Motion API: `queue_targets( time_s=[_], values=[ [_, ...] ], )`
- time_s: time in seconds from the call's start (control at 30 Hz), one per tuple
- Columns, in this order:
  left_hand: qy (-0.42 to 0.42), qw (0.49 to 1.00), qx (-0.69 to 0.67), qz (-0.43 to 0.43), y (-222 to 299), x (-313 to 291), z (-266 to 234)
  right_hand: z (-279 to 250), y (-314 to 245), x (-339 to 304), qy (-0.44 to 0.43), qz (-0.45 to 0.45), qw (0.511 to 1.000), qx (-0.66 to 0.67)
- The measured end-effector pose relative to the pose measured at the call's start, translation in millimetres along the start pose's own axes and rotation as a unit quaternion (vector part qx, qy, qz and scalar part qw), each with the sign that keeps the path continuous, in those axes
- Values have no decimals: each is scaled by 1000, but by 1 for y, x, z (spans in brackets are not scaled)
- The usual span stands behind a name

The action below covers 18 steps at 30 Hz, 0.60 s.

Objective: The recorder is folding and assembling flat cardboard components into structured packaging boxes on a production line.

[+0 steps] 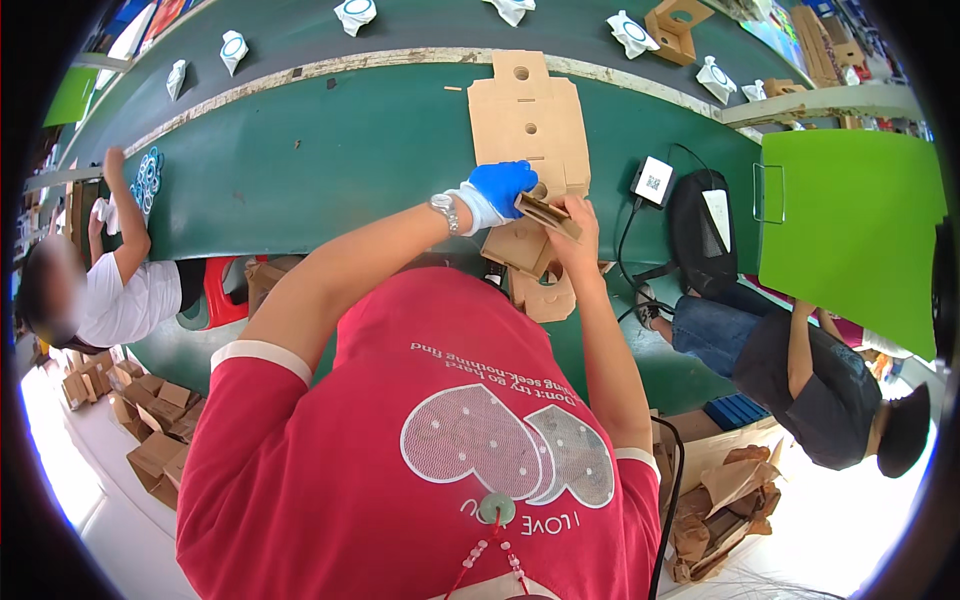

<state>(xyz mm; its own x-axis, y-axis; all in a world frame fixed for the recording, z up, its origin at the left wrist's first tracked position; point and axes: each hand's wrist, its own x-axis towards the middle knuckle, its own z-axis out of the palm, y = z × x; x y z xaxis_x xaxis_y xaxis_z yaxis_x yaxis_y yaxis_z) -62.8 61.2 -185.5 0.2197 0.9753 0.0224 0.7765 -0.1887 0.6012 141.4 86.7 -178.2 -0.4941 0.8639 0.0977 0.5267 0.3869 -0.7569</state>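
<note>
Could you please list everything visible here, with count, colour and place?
flat cartons: a stack, brown, on the green table ahead
folded carton: one, brown, held by both hands
white pouches: several, on the far belt
scanner: one, white, right of the cartons
black bag: one, beside the scanner
green board: one, right
co-workers: two, one at left, one at right
carton piles: brown, floor at lower left
left hand: blue glove, on the folded carton
right hand: bare, gripping the folded carton

Bright, even light; fisheye-bent edges
</note>
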Motion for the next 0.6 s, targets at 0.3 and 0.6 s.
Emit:
queue_targets(
  time_s=[0.3,0.6],
  values=[
    [-53,854,-442,-271,13,-60,-33,-6,-23,25,70,61,996,1],
    [218,717,-546,-373,-117,0,-121,-18,-55,48,44,186,961,198]
  ],
)
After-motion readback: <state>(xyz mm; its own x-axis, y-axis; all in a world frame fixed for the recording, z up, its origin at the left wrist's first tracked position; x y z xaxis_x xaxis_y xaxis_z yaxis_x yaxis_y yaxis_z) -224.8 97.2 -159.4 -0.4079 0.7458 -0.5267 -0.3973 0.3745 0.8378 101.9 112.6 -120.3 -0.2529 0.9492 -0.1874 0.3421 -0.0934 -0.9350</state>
